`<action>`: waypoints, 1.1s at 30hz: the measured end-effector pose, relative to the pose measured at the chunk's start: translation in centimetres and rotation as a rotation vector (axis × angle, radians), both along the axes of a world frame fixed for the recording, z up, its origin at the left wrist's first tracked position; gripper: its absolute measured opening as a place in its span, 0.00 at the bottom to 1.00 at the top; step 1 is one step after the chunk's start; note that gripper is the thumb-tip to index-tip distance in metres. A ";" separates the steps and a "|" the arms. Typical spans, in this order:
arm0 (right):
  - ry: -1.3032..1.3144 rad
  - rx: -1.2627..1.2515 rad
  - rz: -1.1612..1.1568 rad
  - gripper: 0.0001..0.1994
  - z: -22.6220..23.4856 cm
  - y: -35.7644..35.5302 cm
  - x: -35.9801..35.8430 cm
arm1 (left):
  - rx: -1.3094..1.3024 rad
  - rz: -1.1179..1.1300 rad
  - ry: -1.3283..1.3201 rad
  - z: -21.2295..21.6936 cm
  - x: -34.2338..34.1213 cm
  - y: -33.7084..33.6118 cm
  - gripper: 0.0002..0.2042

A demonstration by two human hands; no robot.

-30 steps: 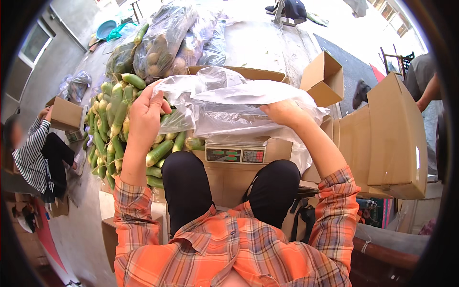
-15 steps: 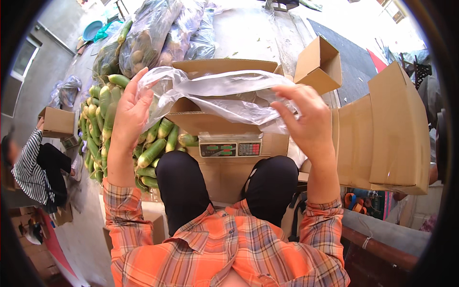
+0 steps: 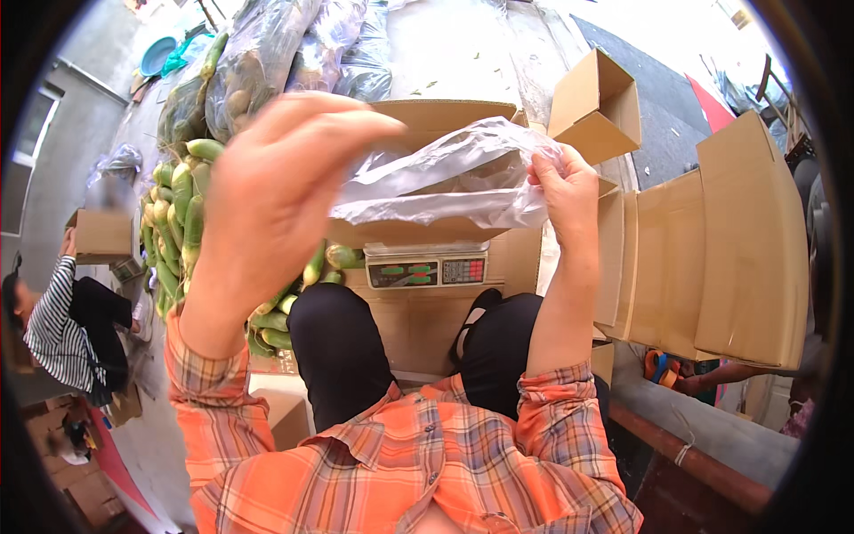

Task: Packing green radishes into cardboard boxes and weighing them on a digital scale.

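Film point(image 3: 436, 206) is now being pinched by the right hand point(image 3: 571, 187), earlier open, beside the carton's point(image 3: 400, 233) right edge; left hand point(image 3: 267, 182) is blurring near its left edge, hold unclear

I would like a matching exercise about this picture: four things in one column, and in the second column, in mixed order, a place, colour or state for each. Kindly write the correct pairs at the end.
Column one
1. right hand
2. scale
3. basin
4. long vegetables

Column two
A. green, heaped left of the scale
B. pinching the plastic bag
C. blue, at the upper left
D. has red keys

Pairs: 1-B; 2-D; 3-C; 4-A
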State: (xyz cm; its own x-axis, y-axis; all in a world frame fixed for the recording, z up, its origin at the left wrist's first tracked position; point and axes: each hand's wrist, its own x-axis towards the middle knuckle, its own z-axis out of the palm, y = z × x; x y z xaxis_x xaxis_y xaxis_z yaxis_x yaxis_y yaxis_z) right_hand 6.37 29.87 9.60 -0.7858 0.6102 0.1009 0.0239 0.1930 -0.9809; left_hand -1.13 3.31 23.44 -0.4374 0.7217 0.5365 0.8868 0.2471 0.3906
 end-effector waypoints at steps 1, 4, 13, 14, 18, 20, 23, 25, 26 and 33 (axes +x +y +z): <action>-0.011 0.007 -0.014 0.07 -0.1 -0.2 -0.2 | -0.067 -0.240 -0.165 -1.5 -1.3 2.8 0.12; 0.020 -0.214 0.101 0.08 -0.2 -1.4 -1.7 | -0.325 -0.503 -0.479 -8.3 -4.3 8.6 0.13; -0.090 -0.144 -0.032 0.07 -1.2 2.0 -1.2 | -0.965 -0.263 -0.335 -21.4 -11.9 12.2 0.24; -0.237 -0.028 -0.092 0.07 -0.5 2.4 -1.0 | -0.974 -0.266 -0.337 -22.6 -11.7 14.3 0.24; -0.254 -0.107 -0.078 0.15 -0.8 2.4 -1.6 | -1.007 -0.280 -0.323 -25.4 -10.8 12.3 0.25; -0.035 -0.404 0.067 0.17 -1.3 1.9 -2.1 | -1.015 -0.296 -0.315 -27.2 -10.5 13.8 0.25; 0.165 -0.753 0.080 0.14 -1.6 1.5 -2.2 | -1.028 -0.307 -0.299 -28.8 -11.5 11.7 0.26; 0.216 -0.889 0.178 0.12 -2.2 2.4 -1.8 | -1.034 -0.314 -0.288 -30.6 -10.0 13.3 0.26; 0.241 -0.926 0.224 0.11 -2.5 2.8 -1.7 | -1.031 -0.327 -0.284 -31.6 -10.7 13.2 0.26; -0.029 -0.622 0.318 0.22 -1.7 1.6 -2.4 | -1.044 -0.369 -0.249 -36.5 -11.1 12.0 0.28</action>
